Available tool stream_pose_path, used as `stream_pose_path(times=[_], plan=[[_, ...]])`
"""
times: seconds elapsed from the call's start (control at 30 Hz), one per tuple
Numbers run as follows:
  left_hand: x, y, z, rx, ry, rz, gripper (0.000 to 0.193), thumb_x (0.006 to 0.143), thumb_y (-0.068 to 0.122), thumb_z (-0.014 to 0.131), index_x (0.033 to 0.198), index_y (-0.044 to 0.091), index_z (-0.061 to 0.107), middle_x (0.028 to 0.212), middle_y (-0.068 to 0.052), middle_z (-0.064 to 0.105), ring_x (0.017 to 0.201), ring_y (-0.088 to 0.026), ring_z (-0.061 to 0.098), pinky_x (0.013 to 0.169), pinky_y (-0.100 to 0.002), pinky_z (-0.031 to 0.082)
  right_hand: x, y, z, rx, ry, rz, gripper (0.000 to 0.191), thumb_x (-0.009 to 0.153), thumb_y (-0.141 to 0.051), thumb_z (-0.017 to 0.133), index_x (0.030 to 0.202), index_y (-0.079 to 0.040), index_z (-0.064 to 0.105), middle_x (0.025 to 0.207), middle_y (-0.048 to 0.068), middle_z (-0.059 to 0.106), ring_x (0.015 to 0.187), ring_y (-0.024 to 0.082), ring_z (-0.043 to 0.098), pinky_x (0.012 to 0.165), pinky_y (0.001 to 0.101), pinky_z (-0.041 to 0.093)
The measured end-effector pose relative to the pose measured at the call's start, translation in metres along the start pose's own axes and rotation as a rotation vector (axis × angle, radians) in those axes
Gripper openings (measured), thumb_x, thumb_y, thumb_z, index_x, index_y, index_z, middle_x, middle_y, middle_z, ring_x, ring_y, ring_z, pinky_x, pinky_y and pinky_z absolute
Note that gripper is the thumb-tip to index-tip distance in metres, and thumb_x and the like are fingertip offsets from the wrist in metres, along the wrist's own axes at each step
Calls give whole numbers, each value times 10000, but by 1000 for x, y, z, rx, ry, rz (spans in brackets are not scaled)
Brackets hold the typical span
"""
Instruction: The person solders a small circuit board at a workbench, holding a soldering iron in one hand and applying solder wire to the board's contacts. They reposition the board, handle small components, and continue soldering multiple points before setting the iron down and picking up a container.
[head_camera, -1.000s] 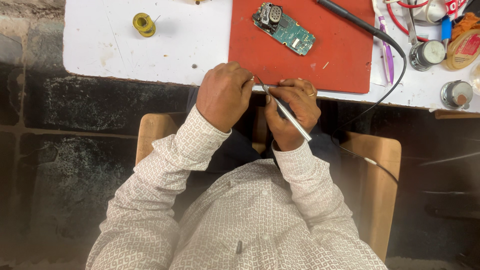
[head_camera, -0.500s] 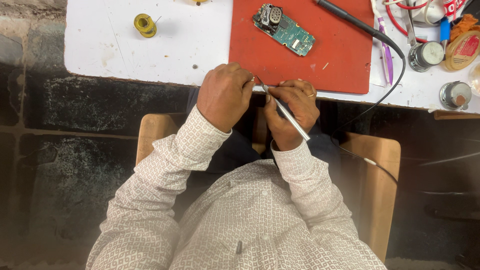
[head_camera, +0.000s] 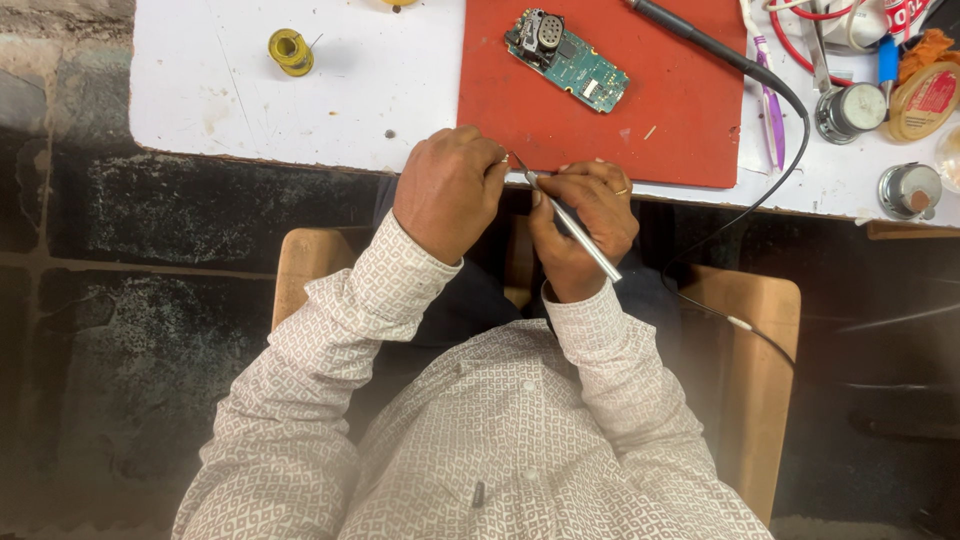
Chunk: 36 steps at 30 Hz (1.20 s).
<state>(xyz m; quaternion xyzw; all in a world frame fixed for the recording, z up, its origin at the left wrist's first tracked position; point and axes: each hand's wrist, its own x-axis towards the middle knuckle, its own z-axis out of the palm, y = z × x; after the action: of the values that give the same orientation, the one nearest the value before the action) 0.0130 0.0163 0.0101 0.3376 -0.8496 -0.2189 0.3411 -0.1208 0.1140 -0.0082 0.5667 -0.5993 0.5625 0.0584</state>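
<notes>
My left hand is curled into a fist at the near edge of the white table, its fingers pinched on something too small to make out. My right hand grips thin metal tweezers, whose tip points up-left and meets the fingertips of my left hand. Both hands hover just below the red mat. A green phone circuit board lies on that mat, well beyond my hands.
A black soldering iron rests across the mat, its cord trailing down over the table edge. A yellow solder spool sits far left. A purple toothbrush, small tins and red wires crowd the right side. I sit on a wooden chair.
</notes>
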Motion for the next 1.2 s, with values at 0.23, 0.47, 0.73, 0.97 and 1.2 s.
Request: stream_pose_path(times=[0.23,0.47,0.73,0.97,1.2], plan=[[-1,0,0,3,2,5,98,860,62,732,791,-5,713,785,-138,664,731,-330,648,673,-454,522,0,-2,0,10,7,19,123,811,31,769,920,-21,746,882,89,741,961,244,698,1007,395,502],[0,0,0,-6,15,13,96,858,64,734,796,-6,712,799,-143,669,748,-338,652,680,-460,521,0,0,0,7,11,9,127,807,28,767,923,-20,748,884,90,741,964,244,699,1006,402,502],[0,0,1,-17,-2,-4,83,870,55,729,822,-13,722,800,-136,681,729,-316,661,669,-434,533,0,1,2,18,21,10,137,792,38,764,913,-24,750,871,86,741,946,240,700,1001,394,494],[0,0,0,-9,2,9,72,863,53,731,833,-11,720,814,-139,676,755,-328,660,689,-446,530,1,-2,0,22,9,34,143,809,50,766,931,-22,747,882,89,739,945,242,693,987,383,488],[0,1,0,30,-30,24,96,893,61,697,821,-3,694,810,-147,645,772,-345,644,699,-471,510,4,-4,0,21,4,39,141,809,42,778,929,-27,751,877,79,743,932,241,686,958,374,492]])
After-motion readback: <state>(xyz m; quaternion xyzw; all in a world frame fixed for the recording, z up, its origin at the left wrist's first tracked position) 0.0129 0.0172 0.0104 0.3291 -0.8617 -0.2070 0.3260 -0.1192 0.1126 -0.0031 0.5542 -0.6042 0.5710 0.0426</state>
